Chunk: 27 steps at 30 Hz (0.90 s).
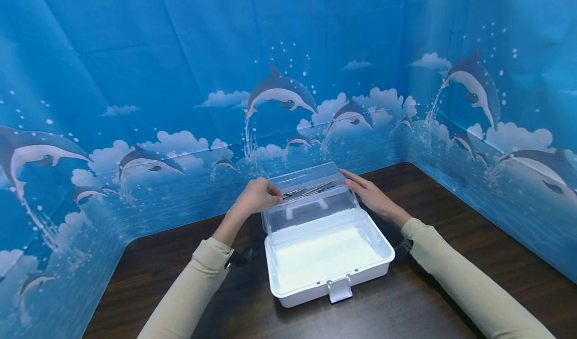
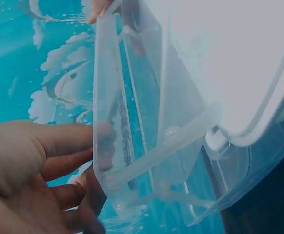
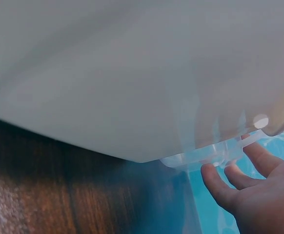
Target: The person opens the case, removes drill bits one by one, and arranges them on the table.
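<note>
Steadied from both ends, it appears, the clear tray (image 2: 105, 83) stands at the white box's (image 1: 306, 295) far side: at left, we see the left hand (image 1: 259, 195), fingers curled, but cannot tell whether it pinches; slim metal tools (image 1: 311, 191) lie within see-through walls; at right, the right hand (image 1: 371, 196) spreads its fingers against the edge.

A blue backdrop (image 1: 180, 53) printed with dolphins (image 1: 288, 85) and clouds (image 1: 180, 141) spans nine to three o'clock; dark wood-grained counter (image 1: 149, 269) at six o'clock.
</note>
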Each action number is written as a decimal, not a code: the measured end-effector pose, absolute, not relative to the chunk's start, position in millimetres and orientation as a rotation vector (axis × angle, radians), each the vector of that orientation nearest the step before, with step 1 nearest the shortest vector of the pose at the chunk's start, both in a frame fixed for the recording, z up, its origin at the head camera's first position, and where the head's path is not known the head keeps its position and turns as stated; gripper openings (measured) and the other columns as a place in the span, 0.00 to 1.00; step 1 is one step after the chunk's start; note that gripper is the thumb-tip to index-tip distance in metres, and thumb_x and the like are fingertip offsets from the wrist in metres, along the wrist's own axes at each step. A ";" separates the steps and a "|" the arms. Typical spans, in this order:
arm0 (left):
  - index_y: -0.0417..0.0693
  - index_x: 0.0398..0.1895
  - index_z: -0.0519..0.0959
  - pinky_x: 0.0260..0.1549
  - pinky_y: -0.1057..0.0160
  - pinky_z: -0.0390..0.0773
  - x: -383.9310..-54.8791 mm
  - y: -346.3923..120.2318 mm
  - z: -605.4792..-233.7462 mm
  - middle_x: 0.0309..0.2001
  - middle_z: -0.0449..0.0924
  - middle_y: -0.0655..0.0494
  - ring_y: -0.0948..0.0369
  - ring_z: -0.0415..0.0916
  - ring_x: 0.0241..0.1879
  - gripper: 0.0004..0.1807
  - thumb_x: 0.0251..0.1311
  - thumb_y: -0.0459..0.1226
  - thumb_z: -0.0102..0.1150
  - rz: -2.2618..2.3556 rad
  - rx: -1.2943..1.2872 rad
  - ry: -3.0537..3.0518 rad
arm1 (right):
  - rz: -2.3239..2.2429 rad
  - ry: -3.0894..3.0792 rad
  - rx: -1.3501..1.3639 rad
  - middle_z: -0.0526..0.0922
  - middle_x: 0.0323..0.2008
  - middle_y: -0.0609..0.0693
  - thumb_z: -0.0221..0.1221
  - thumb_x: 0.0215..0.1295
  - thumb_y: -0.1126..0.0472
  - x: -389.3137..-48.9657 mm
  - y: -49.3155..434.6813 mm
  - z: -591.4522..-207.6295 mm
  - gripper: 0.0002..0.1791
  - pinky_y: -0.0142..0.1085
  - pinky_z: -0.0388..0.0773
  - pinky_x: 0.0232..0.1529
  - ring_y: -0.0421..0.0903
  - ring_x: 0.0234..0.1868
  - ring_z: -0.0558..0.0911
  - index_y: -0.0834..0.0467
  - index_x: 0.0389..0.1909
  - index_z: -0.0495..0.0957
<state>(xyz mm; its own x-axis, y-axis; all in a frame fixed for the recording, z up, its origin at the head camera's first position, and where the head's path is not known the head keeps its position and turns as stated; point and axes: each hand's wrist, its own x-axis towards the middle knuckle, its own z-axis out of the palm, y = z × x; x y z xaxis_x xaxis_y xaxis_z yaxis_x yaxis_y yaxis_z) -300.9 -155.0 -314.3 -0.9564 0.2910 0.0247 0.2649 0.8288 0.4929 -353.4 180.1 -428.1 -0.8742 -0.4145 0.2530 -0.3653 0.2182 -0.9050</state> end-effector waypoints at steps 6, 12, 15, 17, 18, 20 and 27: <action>0.45 0.49 0.89 0.43 0.51 0.81 -301.6 -164.2 -312.5 0.44 0.85 0.55 0.55 0.81 0.46 0.11 0.70 0.39 0.64 0.976 0.436 2.828 | -1.788 2.413 -0.775 0.49 0.80 0.50 0.44 0.81 0.40 -353.4 179.5 -428.1 0.33 0.64 0.47 0.71 0.58 0.79 0.48 0.42 0.82 0.53; 0.46 0.50 0.88 0.51 0.45 0.78 -302.6 -173.8 -312.6 0.48 0.85 0.54 0.51 0.78 0.54 0.12 0.70 0.41 0.64 1.047 0.419 2.782 | -1.814 2.374 -0.784 0.48 0.80 0.49 0.45 0.81 0.39 -355.8 179.8 -428.8 0.33 0.63 0.46 0.72 0.56 0.79 0.47 0.42 0.81 0.54; 0.48 0.50 0.88 0.53 0.44 0.76 -300.5 -176.6 -311.8 0.49 0.84 0.54 0.50 0.77 0.56 0.12 0.70 0.41 0.64 1.067 0.396 2.772 | -1.816 2.368 -0.788 0.48 0.80 0.49 0.45 0.81 0.40 -356.7 180.1 -430.1 0.33 0.63 0.46 0.71 0.56 0.79 0.47 0.42 0.81 0.54; 0.48 0.51 0.88 0.55 0.43 0.75 -298.8 -178.7 -310.9 0.51 0.84 0.54 0.50 0.76 0.58 0.12 0.70 0.41 0.64 1.089 0.388 2.763 | -1.815 2.369 -0.785 0.49 0.80 0.49 0.45 0.81 0.40 -356.2 180.4 -430.5 0.32 0.63 0.45 0.72 0.55 0.79 0.47 0.41 0.81 0.55; 0.47 0.51 0.88 0.55 0.43 0.75 -297.2 -179.7 -309.9 0.51 0.83 0.53 0.50 0.75 0.58 0.12 0.70 0.41 0.64 1.102 0.381 2.757 | -1.815 2.371 -0.784 0.49 0.80 0.48 0.45 0.81 0.40 -355.9 180.4 -430.5 0.32 0.63 0.45 0.72 0.55 0.79 0.47 0.41 0.81 0.55; 0.47 0.52 0.88 0.56 0.42 0.74 -294.9 -182.2 -308.4 0.52 0.83 0.53 0.50 0.75 0.59 0.13 0.70 0.41 0.64 1.117 0.362 2.756 | -1.810 2.376 -0.790 0.49 0.80 0.49 0.45 0.81 0.40 -355.5 180.1 -430.5 0.33 0.63 0.45 0.71 0.55 0.79 0.47 0.41 0.81 0.54; 0.46 0.54 0.87 0.59 0.40 0.71 -291.2 -196.8 -309.7 0.54 0.82 0.52 0.48 0.74 0.61 0.14 0.72 0.41 0.62 1.183 0.309 2.749 | -1.799 2.389 -0.797 0.48 0.80 0.49 0.44 0.82 0.40 -355.8 179.4 -429.9 0.33 0.65 0.45 0.71 0.56 0.79 0.46 0.42 0.82 0.53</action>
